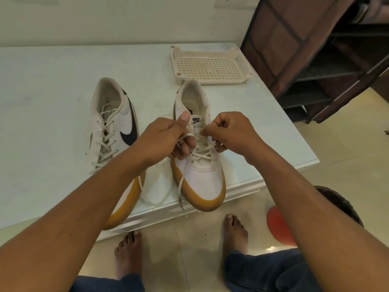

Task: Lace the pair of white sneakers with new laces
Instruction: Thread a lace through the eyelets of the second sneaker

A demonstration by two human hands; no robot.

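Nearest, the person's bare feet (233, 230) stand on the tiled floor just in front of the counter (52, 91). One free end of the lace (180, 186) hangs past the counter's front edge, beside the gum-soled toe of the sneaker being laced (202, 180), which points toward the person.

Above that toe, the lower eyelets are already crossed, while the upper ones near the tongue look empty. The left hand (166, 140) has its fingers curled round one run of the lace, thumb raised against the shoe's side. The right hand (229, 133) is closed, pinching the other end at an eyelet on its side.

So the step in hand seems to be threading the middle rows of the second shoe. Next, the pinched tip likely needs feeding through that eyelet and pulling snug, with both ends kept even.

Further left, the other sneaker (111, 127) lies on the counter, apparently fully laced. Beyond sit a perforated tray (210, 68) and a dark shelf unit (315, 60).
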